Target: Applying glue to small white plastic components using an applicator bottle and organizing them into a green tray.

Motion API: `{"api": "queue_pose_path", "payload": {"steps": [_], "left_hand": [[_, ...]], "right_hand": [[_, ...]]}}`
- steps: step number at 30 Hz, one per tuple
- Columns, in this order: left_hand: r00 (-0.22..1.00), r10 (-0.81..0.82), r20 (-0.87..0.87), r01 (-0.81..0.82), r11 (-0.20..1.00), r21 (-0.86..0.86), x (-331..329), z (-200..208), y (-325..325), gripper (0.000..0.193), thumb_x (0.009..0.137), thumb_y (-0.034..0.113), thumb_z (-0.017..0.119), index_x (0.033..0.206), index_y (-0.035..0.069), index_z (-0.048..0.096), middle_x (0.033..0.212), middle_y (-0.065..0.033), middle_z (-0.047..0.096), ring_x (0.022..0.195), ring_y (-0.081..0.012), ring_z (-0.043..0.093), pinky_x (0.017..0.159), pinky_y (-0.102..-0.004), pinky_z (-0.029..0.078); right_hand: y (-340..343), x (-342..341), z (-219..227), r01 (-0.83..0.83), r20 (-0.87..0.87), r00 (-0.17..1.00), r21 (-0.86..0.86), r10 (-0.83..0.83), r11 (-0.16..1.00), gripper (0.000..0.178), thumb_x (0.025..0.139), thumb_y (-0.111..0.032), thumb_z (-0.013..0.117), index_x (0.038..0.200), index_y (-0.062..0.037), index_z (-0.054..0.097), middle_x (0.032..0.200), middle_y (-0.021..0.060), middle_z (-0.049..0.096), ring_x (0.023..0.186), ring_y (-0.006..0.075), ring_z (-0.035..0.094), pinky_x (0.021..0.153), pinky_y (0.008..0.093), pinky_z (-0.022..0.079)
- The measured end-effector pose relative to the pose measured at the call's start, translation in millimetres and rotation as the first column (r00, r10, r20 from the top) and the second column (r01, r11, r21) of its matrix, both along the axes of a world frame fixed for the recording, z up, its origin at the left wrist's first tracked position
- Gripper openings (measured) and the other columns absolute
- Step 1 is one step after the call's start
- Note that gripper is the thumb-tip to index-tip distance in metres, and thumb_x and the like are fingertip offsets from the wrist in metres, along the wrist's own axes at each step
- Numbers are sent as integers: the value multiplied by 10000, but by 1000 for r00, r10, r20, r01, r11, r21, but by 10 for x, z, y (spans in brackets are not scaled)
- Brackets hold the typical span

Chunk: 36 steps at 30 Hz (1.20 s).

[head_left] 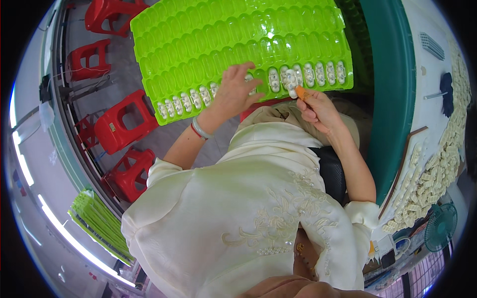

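Observation:
A bright green moulded tray, with rows of oblong hollows, lies in front of me. White oblong pieces set with shiny beads fill much of its nearest row. Over that row my left hand has its fingers spread, beside a beaded piece partly covered by it. My right hand pinches another white beaded oblong piece above the row, to the right of the left hand. An orange cover sits at the fingertip of the right hand, touching that piece. The exact kind of the pieces cannot be made out.
Several red plastic stools stand to the left. A dark green table edge runs along the right, beside a white surface bearing a heap of cream-coloured pieces. Green stacked trays and a green fan are lower down.

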<state>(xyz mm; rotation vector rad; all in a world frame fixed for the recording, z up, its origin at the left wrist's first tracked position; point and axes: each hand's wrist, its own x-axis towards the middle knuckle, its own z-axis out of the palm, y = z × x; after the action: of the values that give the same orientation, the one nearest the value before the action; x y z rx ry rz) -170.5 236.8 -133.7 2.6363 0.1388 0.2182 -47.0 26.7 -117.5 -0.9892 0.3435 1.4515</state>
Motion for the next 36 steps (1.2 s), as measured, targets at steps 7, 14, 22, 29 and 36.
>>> {"api": "queue_pose_path", "payload": {"steps": [7, 14, 22, 29, 36], "left_hand": [[948, -248, -200, 261, 964, 44, -106, -192, -83, 224, 694, 247, 666, 868, 109, 640, 1164, -101, 436, 1062, -266, 395, 842, -369, 340], [991, -74, -111, 49, 977, -209, -199, 25, 42, 297, 737, 190, 673, 1029, 162, 627, 1231, -115, 416, 1094, -274, 395, 891, -370, 327], [961, 152, -232, -93, -611, -786, -121, 538, 130, 607, 933, 487, 277, 1376, 71, 272, 1393, -152, 303, 1209, -279, 348, 972, -383, 307], [986, 113, -124, 37, -867, -496, -115, 772, 61, 683, 918, 553, 205, 1406, 75, 187, 1435, -174, 222, 1312, -319, 234, 1054, -436, 229], [996, 84, 14, 76, -804, -589, -113, 939, 1, 714, 901, 586, 192, 1419, 97, 145, 1440, -184, 202, 1316, -329, 231, 1057, -454, 216]], "right_hand": [[49, 0, -64, -60, -13, 998, 11, 60, 998, 168, 939, -126, 425, 994, -2, 524, 668, 18, 515, 422, 26, 359, 348, 160, 243], [340, -98, -78, -174, -9, 985, -126, 174, 977, 144, 941, -118, 407, 966, -20, 509, 667, 12, 503, 398, 25, 324, 329, 169, 229], [625, -306, -290, -221, 141, 955, -245, 261, 944, 210, 903, -128, 472, 763, 0, 562, 552, 36, 494, 380, 84, 374, 336, 230, 278], [805, -384, -159, -270, 616, 557, -499, 556, 823, 315, 840, -162, 540, 602, 42, 574, 529, 147, 584, 429, 204, 562, 424, 335, 434], [781, -359, -272, -164, 792, 129, -577, 597, 800, 243, 757, -171, 613, 633, 38, 602, 562, 186, 582, 537, 324, 592, 569, 398, 473]]}}
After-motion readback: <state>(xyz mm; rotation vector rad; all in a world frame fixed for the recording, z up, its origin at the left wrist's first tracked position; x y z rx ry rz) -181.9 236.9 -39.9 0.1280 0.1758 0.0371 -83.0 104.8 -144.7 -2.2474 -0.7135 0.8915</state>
